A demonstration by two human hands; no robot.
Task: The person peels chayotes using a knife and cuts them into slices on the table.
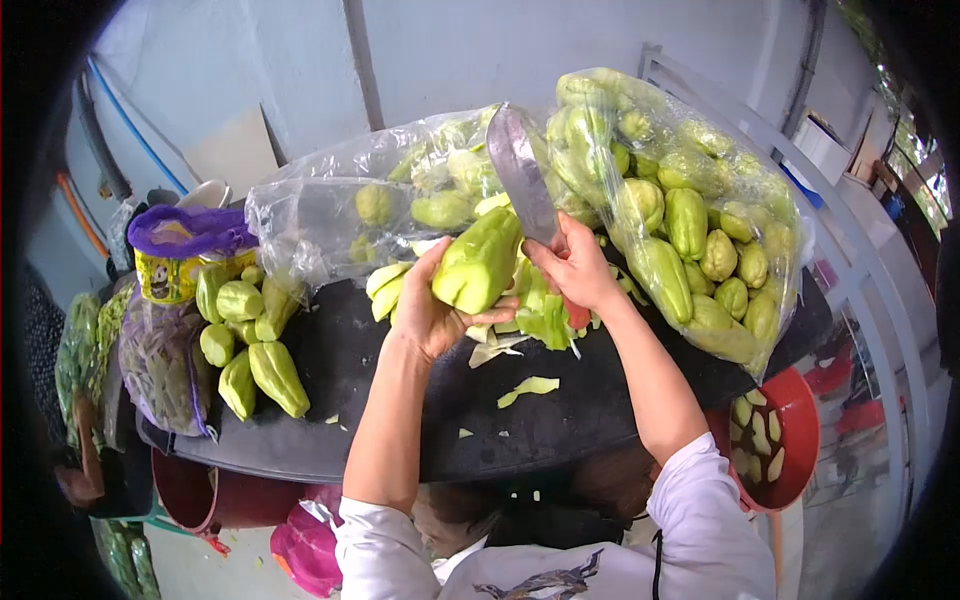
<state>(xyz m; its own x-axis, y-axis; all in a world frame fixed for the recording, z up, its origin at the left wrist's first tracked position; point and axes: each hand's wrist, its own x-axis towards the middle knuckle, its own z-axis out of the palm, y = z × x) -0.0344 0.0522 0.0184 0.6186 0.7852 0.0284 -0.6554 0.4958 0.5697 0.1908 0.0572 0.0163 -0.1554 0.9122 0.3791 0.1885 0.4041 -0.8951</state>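
Observation:
A pale green, ribbed chayote point(478, 262) rests in my left hand point(420, 305), with my fingers wrapped beneath it. My right hand point(580, 270) grips a large knife point(520, 170) by its handle, part of which shows red below the palm. The broad blade points up and away, just right of the chayote; I cannot tell if they touch. Under both hands lies a heap of green peelings point(548, 318) on the black table point(440, 440). One loose strip of peel point(528, 390) sits nearer the table's front edge.
Clear plastic bags of chayotes stand at the back point(330, 220) and at the right point(690, 220). Several loose chayotes point(240, 300) are piled left, beside a purple mesh bag point(165, 350). Below the table's right edge, a red bucket point(800, 430) contains cut pieces. A metal rail point(850, 270) runs along the right.

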